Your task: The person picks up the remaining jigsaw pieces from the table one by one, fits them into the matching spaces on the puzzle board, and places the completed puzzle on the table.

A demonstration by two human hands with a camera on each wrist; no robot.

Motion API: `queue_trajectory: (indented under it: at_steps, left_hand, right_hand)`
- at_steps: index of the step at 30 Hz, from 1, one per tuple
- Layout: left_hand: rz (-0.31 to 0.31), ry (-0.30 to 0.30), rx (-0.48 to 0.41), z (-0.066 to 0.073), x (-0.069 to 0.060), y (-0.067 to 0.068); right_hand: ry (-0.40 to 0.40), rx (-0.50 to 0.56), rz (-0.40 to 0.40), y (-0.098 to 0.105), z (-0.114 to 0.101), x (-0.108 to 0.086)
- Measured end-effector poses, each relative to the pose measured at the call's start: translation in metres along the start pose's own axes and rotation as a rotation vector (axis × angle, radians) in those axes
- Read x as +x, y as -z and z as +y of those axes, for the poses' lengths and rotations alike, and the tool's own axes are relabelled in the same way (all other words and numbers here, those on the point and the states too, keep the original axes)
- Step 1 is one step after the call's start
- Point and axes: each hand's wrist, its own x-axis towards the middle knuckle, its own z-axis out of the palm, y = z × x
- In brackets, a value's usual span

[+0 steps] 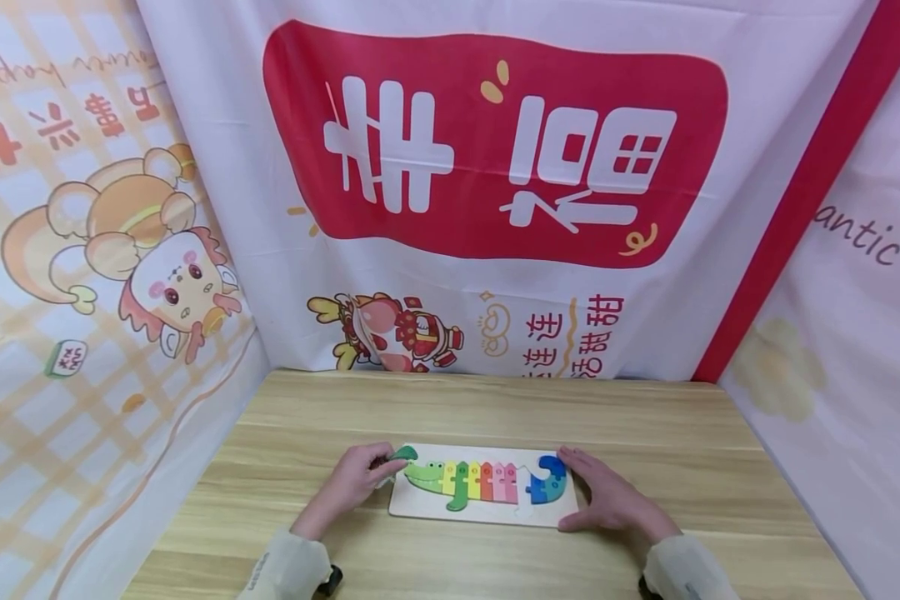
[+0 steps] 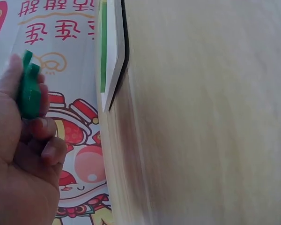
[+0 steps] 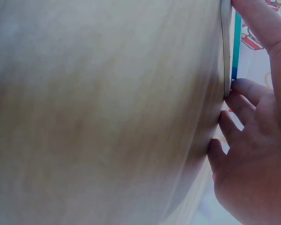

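Note:
A wooden crocodile puzzle board lies flat on the table. At its upper left corner my left hand pinches a green puzzle piece between thumb and fingers, raised off the board in the left wrist view. My right hand holds the board's right end, thumb at the lower corner and fingers at the upper one. On the board sit a green head piece, a green leg piece, yellow, green, red and pink body pieces and blue tail pieces. A bare pale strip separates pink from blue.
The wood-grain table extends around the board on all sides. Behind it hangs a white cloth with a red printed panel. Printed cloths also hang at the left and right.

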Motion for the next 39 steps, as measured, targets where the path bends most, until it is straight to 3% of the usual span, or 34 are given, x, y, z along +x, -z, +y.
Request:
queue_trajectory:
  at_steps: [9,14,20,28,39]
  left_hand:
    - [-0.014,0.110,-0.248,0.0004,-0.0004,0.0037]
    - [-0.007,0.107,-0.241,0.0017,0.0014,0.0050]
    - [-0.013,0.118,-0.303,-0.0003,0.0046,0.0038]
    - [0.090,0.125,-0.290,0.0001,0.0037,0.0037]
    - [0.154,0.156,-0.358,0.0041,0.0060,0.0003]
  right_hand:
    - [-0.004,0.000,-0.005,0.0009,-0.0017,0.0010]
    - [-0.009,0.008,-0.010,0.0011,-0.0030,0.0008]
    - [-0.007,0.000,-0.009,0.0009,-0.0012,0.0024]
    - [-0.008,-0.005,-0.007,0.0009,-0.0001,0.0035]
    - [-0.018,-0.001,0.000,-0.0003,-0.0003,0.0016]
